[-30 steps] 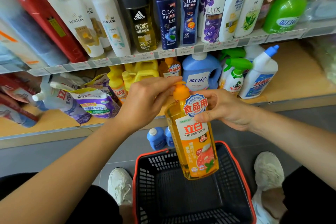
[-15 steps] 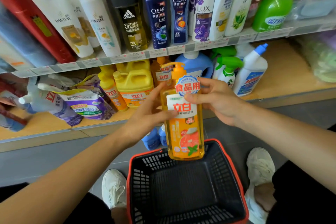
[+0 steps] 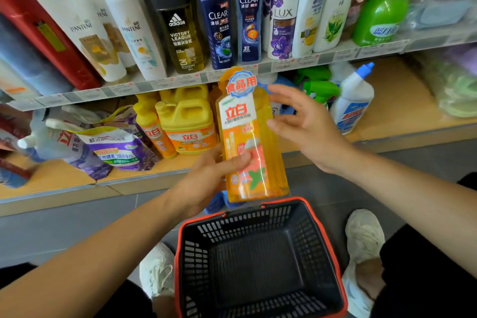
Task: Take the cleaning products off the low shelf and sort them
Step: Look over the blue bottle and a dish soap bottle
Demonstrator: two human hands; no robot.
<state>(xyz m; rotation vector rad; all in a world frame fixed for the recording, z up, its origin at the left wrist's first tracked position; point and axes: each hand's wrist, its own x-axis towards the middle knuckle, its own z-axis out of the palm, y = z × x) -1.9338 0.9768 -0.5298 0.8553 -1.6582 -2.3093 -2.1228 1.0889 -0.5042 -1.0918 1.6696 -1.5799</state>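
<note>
My left hand (image 3: 209, 175) grips the lower part of a tall orange dish-soap bottle (image 3: 247, 134) and holds it upright in front of the low shelf (image 3: 402, 100), above the far rim of the basket. My right hand (image 3: 304, 126) is open just right of the bottle, fingers spread, not gripping it. On the low shelf stand a yellow jug (image 3: 189, 121), a smaller orange bottle (image 3: 152, 129), purple refill pouches (image 3: 116, 147), green spray bottles (image 3: 320, 90) and a white bottle with a blue cap (image 3: 353, 100).
A black basket with a red rim (image 3: 260, 261) sits on the floor between my white shoes (image 3: 364, 235); nothing lies in it. Blue bottles (image 3: 215, 202) stand on the floor behind it. The upper shelf (image 3: 284, 64) carries shampoo and body-wash bottles.
The orange bottle has risen from over the basket to shelf height. My left hand slid from its top to its lower body, and my right hand let go and opened.
</note>
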